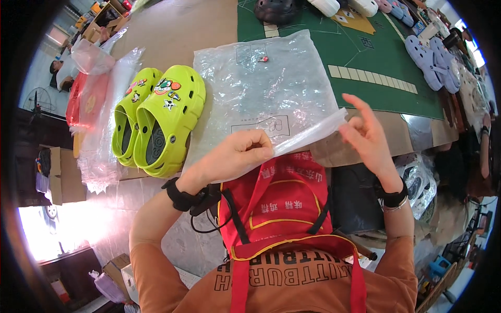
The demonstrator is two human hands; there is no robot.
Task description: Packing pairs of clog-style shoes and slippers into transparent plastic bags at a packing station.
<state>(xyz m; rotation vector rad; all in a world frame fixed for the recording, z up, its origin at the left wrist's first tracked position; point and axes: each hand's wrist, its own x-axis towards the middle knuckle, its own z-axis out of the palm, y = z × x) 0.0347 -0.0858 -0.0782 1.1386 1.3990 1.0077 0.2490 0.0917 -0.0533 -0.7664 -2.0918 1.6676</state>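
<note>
A clear plastic bag (pixel 271 99) lies flat on the table before me, its near edge lifted into a narrow fold. My left hand (pixel 242 151) is closed, pinching that edge near its middle. At the bag's right corner is my right hand (pixel 368 138), with the index finger stretched out and the fingers apart; whether the thumb touches the plastic I cannot tell. A small red and white charm (pixel 264 59) shows at the bag's far part. Left of the bag sits a pair of lime-green clogs (pixel 175 120) decorated with colourful charms, toes pointing away.
Stacked clear plastic bags (pixel 99 135) hang over the table's left edge. A green cutting mat (pixel 360 62) covers the far right, with a black clog (pixel 276 10) and lavender clogs (pixel 430 60) on it. A red apron (pixel 282 208) covers my front. Another person (pixel 65 73) is at far left.
</note>
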